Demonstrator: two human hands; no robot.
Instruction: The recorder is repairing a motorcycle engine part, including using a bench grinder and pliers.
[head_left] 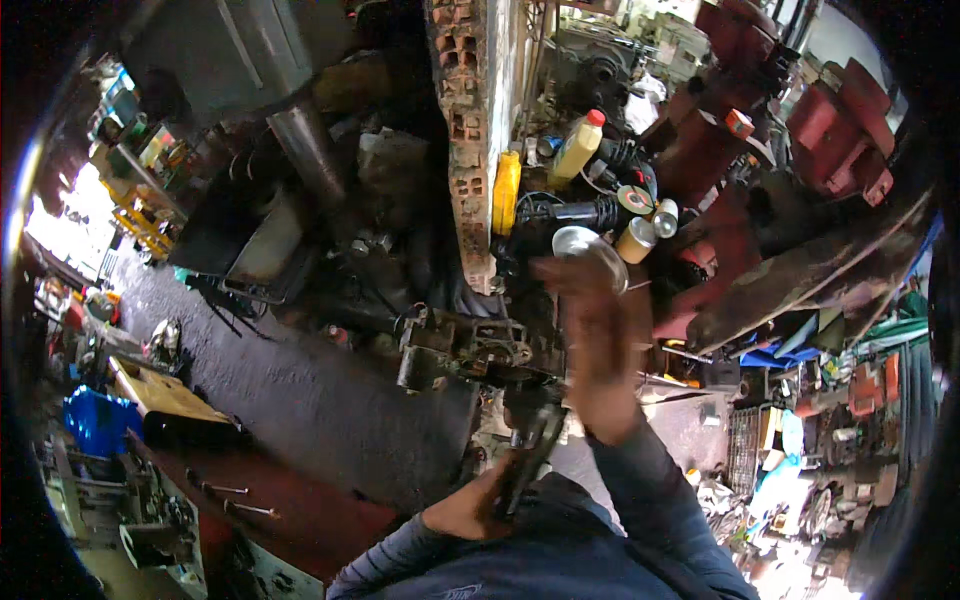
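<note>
My left hand is closed around a dark, elongated metal tool at the lower middle, close to my body. The tool slants up toward a greasy metal machine part with an open, hollowed casing, and its exact kind is not clear. Stretched forward on the right, my right hand is smeared by motion. Its fingertips are beside a shallow silver metal dish and overlap its near edge in view. Whether they touch the dish cannot be made out.
Beyond the dish stand a tan can, a yellow bottle and a pale bottle with a red cap. A broken brick wall edge rises ahead. A reddish-brown cabinet with metal handles stands at the lower left.
</note>
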